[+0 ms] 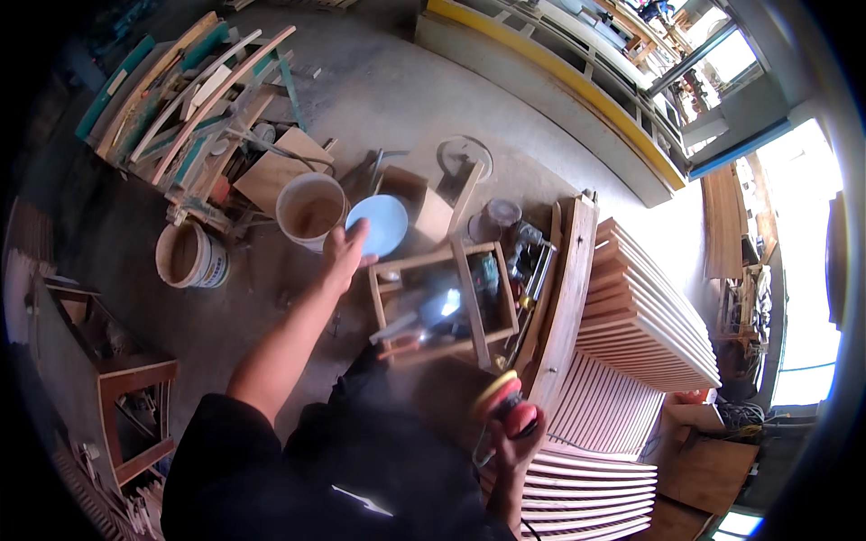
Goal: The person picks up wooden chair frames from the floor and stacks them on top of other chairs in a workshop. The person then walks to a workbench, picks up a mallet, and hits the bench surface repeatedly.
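My left hand [343, 254], stretched forward, pinches the edge of a light-blue sanding disc [382, 225], which it holds out beside a white bucket. Low on the right, my right hand [518, 444] is wrapped round a red and black orbital sander [516, 415]. The sander's yellow round pad [495, 392] faces up and away from me, tilted. Between the two hands lies an open wooden tool box [379, 311] with a crossbar, holding tools and a shiny clear bag [442, 305]. Some of its contents are blurred.
Two buckets [311, 206] [213, 263] stand at left, near a rack of curved wooden strips [212, 99]. Stacked slatted wooden pieces [645, 316] fill the right, beside a thick wooden beam [566, 298]. A long yellow-edged bench [550, 68] is at the back. A wooden frame [135, 370] stands left.
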A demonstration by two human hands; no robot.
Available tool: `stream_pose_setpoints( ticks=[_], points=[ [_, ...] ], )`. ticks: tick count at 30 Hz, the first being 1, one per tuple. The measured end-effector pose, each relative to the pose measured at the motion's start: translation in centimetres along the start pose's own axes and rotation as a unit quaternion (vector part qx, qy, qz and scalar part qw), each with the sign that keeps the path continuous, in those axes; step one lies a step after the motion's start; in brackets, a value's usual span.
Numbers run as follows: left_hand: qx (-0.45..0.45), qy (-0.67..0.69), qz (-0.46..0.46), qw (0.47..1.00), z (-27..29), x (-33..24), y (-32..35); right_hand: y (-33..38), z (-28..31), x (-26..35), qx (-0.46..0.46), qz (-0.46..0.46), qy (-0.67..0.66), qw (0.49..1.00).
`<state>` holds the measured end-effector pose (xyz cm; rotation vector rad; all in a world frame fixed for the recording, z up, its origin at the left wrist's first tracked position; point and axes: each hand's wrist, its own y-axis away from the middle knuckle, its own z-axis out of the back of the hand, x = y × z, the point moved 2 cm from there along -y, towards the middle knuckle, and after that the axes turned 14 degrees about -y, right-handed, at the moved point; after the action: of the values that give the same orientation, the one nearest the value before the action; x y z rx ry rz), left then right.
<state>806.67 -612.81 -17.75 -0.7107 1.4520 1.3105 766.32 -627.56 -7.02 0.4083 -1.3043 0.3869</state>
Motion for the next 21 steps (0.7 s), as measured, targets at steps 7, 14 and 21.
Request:
stream_pose_setpoints(
  ticks=[7, 14, 21],
  points=[
    [0.217, 0.331, 0.138, 0.908, 2.0, 5.1, 23.8, 6.0, 0.1, 1.9, 0.113, 0.243, 0.027, 0.963],
    [0.306, 0.324, 0.001, 0.895, 1.9, 3.0, 38.0, 13.5, -0.3, 1.2, 0.143, 0.310, -0.032, 0.939],
    [0.305, 0.323, 0.044, 0.895, 3.9, 3.9, 45.2, 17.9, 0.1, 2.2, 0.161, 0.319, -0.076, 0.931]
  ],
)
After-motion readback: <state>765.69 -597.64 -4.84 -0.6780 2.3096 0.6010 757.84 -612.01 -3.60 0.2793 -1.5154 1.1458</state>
